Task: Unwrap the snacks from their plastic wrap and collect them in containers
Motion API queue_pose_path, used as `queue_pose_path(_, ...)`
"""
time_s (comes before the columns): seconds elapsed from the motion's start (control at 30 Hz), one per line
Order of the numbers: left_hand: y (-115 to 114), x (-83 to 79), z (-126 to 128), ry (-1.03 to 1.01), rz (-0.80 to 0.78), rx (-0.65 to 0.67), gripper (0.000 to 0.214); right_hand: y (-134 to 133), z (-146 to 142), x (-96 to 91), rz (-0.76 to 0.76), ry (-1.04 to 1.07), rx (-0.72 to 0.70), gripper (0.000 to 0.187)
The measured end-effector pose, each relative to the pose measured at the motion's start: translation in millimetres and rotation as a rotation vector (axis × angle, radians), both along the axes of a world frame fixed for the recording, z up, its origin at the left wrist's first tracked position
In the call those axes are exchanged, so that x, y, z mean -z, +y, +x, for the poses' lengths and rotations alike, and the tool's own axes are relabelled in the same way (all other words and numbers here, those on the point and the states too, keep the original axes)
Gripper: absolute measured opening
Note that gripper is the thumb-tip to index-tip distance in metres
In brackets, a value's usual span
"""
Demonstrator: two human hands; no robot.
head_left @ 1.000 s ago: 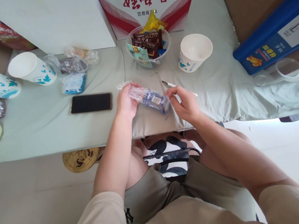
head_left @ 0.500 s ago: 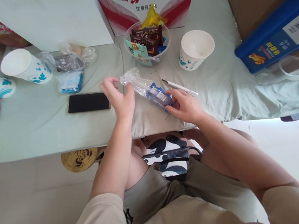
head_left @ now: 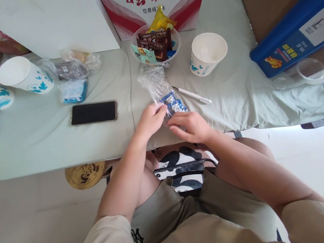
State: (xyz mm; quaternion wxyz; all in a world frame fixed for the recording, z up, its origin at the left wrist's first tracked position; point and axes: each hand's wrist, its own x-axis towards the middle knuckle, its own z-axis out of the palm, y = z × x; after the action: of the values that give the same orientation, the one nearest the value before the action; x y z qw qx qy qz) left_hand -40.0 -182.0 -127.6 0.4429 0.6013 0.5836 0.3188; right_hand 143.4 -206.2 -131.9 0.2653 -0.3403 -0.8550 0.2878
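Blue items in clear plastic wrap lie near the table's front edge, partly covered by my fingers. The loose end of the clear plastic bag stretches away from me toward the bowl. My left hand pinches the bag's near left side between thumb and fingers. From the right, my right hand reaches to the near edge of the same bag with its fingers curled; its fingertips partly hide what they touch. A white pen-like tool with a dark thin tip rests just right of the bag.
Behind the bag are a clear bowl of snacks and a paper cup. A phone, wrapped packets and more paper cups lie left. A blue box and clear plastic cup stand right.
My left hand has come down and right from the bag's loose end onto the blue items. The bag has turned, its loose end now pointing more directly away from me.
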Motion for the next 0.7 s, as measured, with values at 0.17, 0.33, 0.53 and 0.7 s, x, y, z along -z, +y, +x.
queue_pose_path(0.17, 3.1, -1.8, 2.5, -0.591, -0.160, -0.163, 0.030, 12.2, 3.4, 1.7, -0.053, 0.002, 0.432, 0.020)
queue_pose_path(0.33, 1.3, -25.2, 1.5, -1.013, -0.313, -0.142, 0.031, 18.1, 0.5, 4.6, -0.355, 0.133, 0.447, 0.053)
queue_pose_path(0.53, 6.2, -14.5, 0.6, -0.925, -0.214, -0.297, 0.029, 21.2, -7.0, 9.6, -0.585, 0.502, 0.419, 0.046)
queue_pose_path(0.7, 3.2, 0.4, 8.4, -0.776, -0.165, -0.162, 0.045, 20.6, -9.6, 15.9, -0.170, 0.225, 0.495, 0.040)
